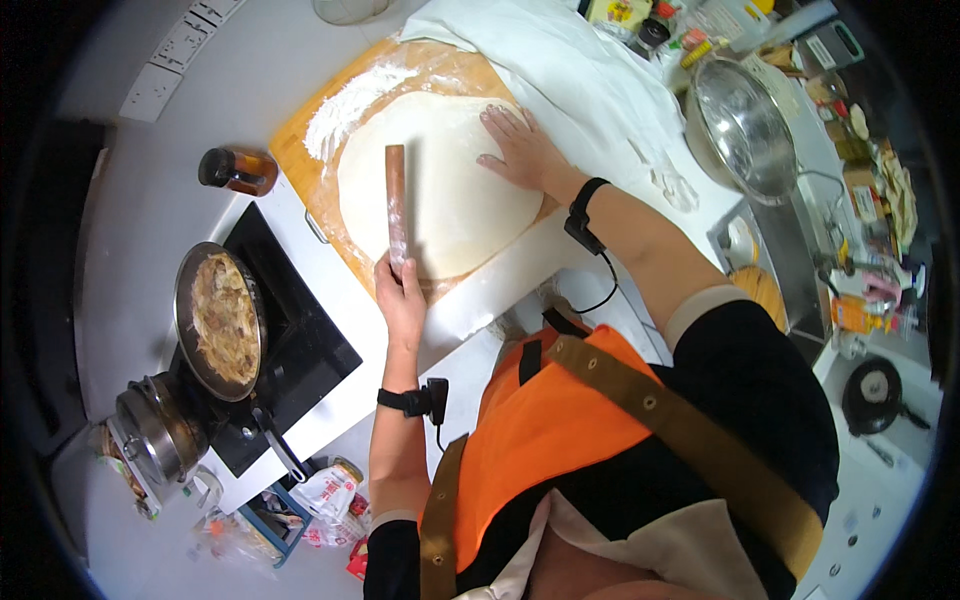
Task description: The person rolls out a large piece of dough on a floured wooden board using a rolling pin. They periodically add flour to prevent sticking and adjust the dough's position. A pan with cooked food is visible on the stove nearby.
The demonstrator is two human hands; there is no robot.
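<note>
A wide round sheet of rolled dough [457,202] covers most of a wooden board [300,135], which is dusted with flour. My left hand [401,300] grips the near end of a wooden rolling pin [395,199]; the pin points away from me over the left part of the dough. Spread out on the upper right part of the sheet, my right hand [521,150] has its fingers apart and floury fingertips. A heap of white flour [352,105] lies along the board's far left side. White cloth or sheeting [570,82] overlaps the board's far right edge.
A frying pan of cooked food [225,322] and a lidded metal pot [150,435] stand at the black cooktop [300,360], left. A dark-lidded jar [244,172] is beside the board. To the right are a large metal bowl [742,127] and a sink [795,255].
</note>
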